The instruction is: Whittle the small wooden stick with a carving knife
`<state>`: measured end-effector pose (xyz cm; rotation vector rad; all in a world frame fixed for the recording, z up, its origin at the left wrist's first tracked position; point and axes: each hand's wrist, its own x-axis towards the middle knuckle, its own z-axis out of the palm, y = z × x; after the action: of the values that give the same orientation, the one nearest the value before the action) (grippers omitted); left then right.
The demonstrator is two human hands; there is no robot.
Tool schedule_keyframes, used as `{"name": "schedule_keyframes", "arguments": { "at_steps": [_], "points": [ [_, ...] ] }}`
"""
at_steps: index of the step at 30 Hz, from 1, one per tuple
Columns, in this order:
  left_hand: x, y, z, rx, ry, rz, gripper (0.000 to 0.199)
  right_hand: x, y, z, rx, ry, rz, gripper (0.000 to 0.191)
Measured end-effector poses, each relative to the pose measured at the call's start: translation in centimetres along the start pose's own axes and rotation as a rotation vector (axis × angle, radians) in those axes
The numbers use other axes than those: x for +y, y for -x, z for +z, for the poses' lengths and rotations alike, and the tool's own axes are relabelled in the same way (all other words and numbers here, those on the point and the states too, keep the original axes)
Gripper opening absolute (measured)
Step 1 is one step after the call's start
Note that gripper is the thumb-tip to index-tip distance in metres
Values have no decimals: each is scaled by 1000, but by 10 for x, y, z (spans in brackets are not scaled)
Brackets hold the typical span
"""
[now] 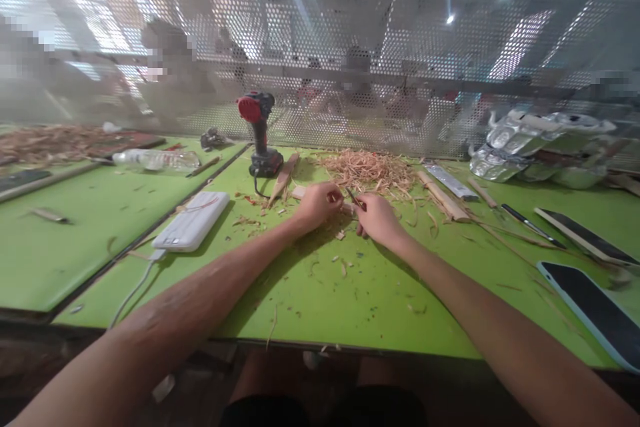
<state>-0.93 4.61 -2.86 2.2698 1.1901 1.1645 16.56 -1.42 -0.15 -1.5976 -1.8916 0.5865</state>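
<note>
Both hands are close together over the middle of the green table (pixel 320 307). My left hand (pixel 320 205) has its fingers curled at a small piece of wood (pixel 347 209); how firmly it grips cannot be made out. Pinched in my right hand (pixel 376 217) is a thin dark tool (pixel 353 197), its tip pointing up and to the left, beside the small wood piece. Light wood chips (pixel 341 235) lie just below the hands. A heap of curly shavings (pixel 373 170) sits behind them.
A red and black cordless drill (pixel 260 137) stands behind my left hand, near a pointed wood piece (pixel 284 179). A white power bank (pixel 193 221) lies left. Wood strips (pixel 443 195), a pen-like tool (pixel 533 225), a phone (pixel 595 310) and foil packages (pixel 530 147) are right. A mesh screen (pixel 320 47) stands behind.
</note>
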Motion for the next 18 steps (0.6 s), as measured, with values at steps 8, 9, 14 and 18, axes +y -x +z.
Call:
{"name": "schedule_keyframes", "arguments": {
  "at_steps": [8, 9, 14, 18],
  "points": [
    [5, -1, 1, -43, -19, -92, 6, -16, 7, -1, 39, 327, -77, 25],
    [5, -1, 1, -44, -23, -99, 5, -17, 7, 0, 34, 349, -69, 25],
    [4, 0, 2, -43, -2, -114, 4, -15, 4, 1, 8, 367, -41, 24],
    [4, 0, 1, -49, -1, -119, 7, -14, 4, 2, -1, 359, -44, 25]
  ]
}}
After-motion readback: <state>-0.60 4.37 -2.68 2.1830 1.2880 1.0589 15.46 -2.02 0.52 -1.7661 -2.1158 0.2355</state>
